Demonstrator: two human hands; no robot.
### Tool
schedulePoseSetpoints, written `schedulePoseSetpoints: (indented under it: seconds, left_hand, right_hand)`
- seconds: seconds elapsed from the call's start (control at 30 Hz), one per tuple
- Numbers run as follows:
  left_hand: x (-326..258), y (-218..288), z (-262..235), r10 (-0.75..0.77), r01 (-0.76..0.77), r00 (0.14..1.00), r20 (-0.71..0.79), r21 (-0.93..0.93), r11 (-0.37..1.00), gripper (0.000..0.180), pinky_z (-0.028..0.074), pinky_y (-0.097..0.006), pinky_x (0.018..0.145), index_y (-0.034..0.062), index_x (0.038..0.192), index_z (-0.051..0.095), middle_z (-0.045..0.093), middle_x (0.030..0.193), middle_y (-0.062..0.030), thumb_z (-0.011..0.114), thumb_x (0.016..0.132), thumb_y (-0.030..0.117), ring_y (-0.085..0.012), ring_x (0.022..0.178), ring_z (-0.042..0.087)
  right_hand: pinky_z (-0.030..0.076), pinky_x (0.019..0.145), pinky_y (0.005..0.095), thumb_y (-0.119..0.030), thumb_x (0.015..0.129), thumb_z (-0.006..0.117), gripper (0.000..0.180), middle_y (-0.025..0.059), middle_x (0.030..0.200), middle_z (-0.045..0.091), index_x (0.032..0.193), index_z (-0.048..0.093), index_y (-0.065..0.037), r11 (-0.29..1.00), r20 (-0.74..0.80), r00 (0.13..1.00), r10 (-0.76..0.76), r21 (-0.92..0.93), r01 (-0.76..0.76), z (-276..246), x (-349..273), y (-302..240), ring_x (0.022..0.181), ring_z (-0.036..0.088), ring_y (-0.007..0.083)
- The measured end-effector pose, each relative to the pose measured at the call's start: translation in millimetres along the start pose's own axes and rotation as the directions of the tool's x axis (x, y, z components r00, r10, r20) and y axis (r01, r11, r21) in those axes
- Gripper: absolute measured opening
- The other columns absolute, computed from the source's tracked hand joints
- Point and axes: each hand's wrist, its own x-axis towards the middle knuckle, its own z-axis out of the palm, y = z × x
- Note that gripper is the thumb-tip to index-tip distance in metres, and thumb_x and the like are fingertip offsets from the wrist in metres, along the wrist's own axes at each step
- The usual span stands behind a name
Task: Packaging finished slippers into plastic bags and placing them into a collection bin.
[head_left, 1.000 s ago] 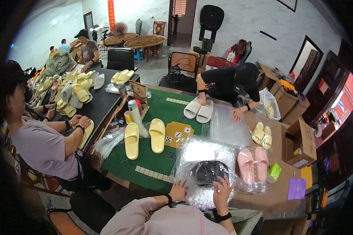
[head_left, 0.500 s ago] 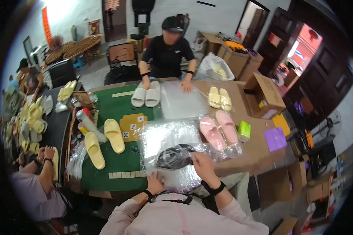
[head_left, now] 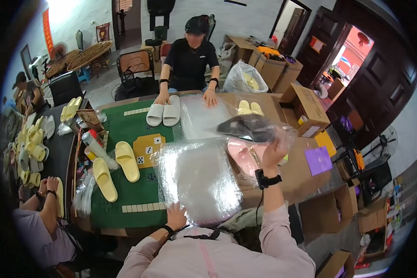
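Observation:
My right hand [head_left: 274, 155] is raised over the right part of the table, closed on the edge of a clear plastic bag with a dark pair of slippers [head_left: 245, 127] inside. The bag hangs above a bagged pair of pink slippers [head_left: 241, 157] and partly hides them. Fingers spread, my left hand [head_left: 176, 217] lies flat at the near edge of a stack of clear plastic bags [head_left: 194, 180]. Left of that stack, two loose yellow slippers [head_left: 127, 161] rest on the green mat [head_left: 139, 190].
Across the table a person [head_left: 192, 60] touches white slippers [head_left: 163, 113] beside more clear bags [head_left: 201, 118]. Yellow slippers [head_left: 250, 108] lie beyond my right hand. An open carton [head_left: 306, 111] and a purple packet [head_left: 318, 161] are at the right. Another person sits at left.
My right hand has lifted the bagged dark slippers off the plastic stack and swung them to the right and away from me, over the pink slippers. My left hand stays at the stack's edge.

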Motion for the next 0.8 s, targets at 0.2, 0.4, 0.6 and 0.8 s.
schedulePoseSetpoints:
  seconds: [0.2,0.4,0.6,0.8]
  left_hand:
    - [0.1,-0.7,1.4,0.006,-0.006,1.0,-0.013,-0.014,1.0,0.046,0.025,-0.061,0.093,0.0147,0.118,0.051,0.033,0.132,-0.0203,0.055,0.072,0.025,-0.0422,0.123,0.026]
    - [-0.3,-1.0,4.0,0.01,-0.01,1.0,0.01,-0.009,1.0,0.045,0.024,-0.061,0.094,0.0144,0.116,0.052,0.031,0.133,-0.0202,0.055,0.072,0.023,-0.0434,0.124,0.024]
    - [-1.2,-1.3,3.3,-0.008,0.009,0.999,0.05,-0.026,1.0,0.046,0.023,-0.061,0.094,0.0137,0.117,0.05,0.028,0.134,-0.0209,0.054,0.072,0.021,-0.0438,0.124,0.023]
    - [0.0,-2.3,2.4,0.008,-0.008,0.999,0.046,0.001,1.0,0.05,0.026,-0.062,0.092,0.0157,0.121,0.047,0.027,0.136,-0.021,0.056,0.073,0.023,-0.0433,0.125,0.023]
  right_hand:
    - [0.035,0.091,0.0437,-0.001,0.073,0.056,0.026,0.0105,0.102,0.054,0.097,0.06,-0.011,0.861,0.401,0.898,-0.182,-0.376,0.342,-30.1,-42.7,42.3,0.104,0.046,0.0315]
    - [0.035,0.09,0.0458,-0.013,0.075,0.056,0.028,0.0102,0.115,0.051,0.101,0.063,-0.02,0.65,0.427,0.785,0.449,-0.759,0.041,-77.5,-155.8,131.5,0.106,0.047,0.0337]
    - [0.038,0.081,0.0451,-0.012,0.075,0.053,0.026,0.0113,0.101,0.056,0.099,0.063,-0.016,0.628,0.384,0.762,0.522,-0.777,-0.039,-68.9,-159.7,147.5,0.095,0.051,0.0332]
    - [0.04,0.077,0.0449,-0.012,0.074,0.054,0.018,0.013,0.097,0.057,0.09,0.06,-0.005,0.632,0.356,0.781,0.513,-0.772,-0.064,-71.4,-147.4,136.9,0.094,0.051,0.0338]
